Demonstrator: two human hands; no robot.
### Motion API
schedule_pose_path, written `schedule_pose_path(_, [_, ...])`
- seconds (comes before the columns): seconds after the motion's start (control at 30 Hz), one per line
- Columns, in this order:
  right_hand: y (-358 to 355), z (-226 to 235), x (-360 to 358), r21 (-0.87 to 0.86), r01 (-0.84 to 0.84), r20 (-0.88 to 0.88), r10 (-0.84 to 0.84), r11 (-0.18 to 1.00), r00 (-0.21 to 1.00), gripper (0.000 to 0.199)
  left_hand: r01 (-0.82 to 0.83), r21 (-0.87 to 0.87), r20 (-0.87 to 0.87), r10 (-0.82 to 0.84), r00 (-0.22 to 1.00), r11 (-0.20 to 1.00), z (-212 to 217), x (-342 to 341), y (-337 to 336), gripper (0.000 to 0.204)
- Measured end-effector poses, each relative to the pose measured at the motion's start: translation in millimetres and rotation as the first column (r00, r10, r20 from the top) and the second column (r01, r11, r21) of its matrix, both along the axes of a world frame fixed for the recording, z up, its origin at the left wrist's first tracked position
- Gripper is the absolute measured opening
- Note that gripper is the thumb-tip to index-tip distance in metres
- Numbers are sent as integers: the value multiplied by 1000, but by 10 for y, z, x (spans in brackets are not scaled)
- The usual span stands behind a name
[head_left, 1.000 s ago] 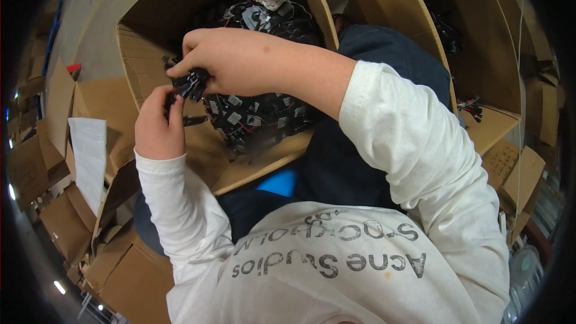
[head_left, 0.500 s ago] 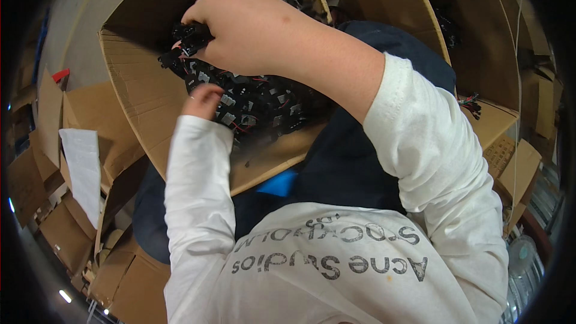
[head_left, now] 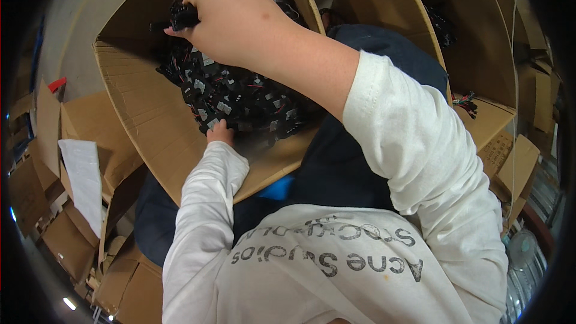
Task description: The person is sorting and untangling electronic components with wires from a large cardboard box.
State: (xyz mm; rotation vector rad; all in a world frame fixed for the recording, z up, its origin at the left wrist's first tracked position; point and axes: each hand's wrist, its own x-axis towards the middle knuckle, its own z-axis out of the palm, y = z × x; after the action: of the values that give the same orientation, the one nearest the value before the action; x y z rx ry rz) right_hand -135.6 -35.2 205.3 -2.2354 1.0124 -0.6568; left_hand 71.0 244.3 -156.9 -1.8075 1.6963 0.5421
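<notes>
Over the box (head_left: 129, 96), the right hand (head_left: 225, 19) grips a black bunch (head_left: 183, 17), apparently held high so as not to mix with the pile (head_left: 240, 93) inside, whose near edge the left hand (head_left: 220, 134) meets, its grip too hidden to tell.

The open box (head_left: 129, 93) stood before the person, the pile of parts (head_left: 246, 102) inside it; the left hand (head_left: 221, 133) was at the pile's near edge, the right hand (head_left: 225, 21) over the box's far side with a bundle (head_left: 183, 17) in its fingers; a leg (head_left: 390, 54) lay between this box and a second box (head_left: 474, 30) on the right, which held wires (head_left: 466, 105); a sheet (head_left: 83, 177) was off to the left.
</notes>
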Motion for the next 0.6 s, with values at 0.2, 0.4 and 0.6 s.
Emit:
schedule_pose_path(0.2, [30, 217, -8, 347, -27, 210, -50, 937, 976, 27, -353, -165, -465, 243, 851, 921, 368, 951, -84, 37])
schedule_pose_path(0.4, [189, 469, -253, 388, -171, 322, 41, 905, 946, 24, -724, -290, -814, 237, 531, 626, 1421, 673, -254, 22])
schedule_pose_path(0.6, [646, 286, 99, -473, 286, -275, -448, 833, 851, 29, -913, -86, -942, 266, 205, 400, 2316, 583, -144, 28])
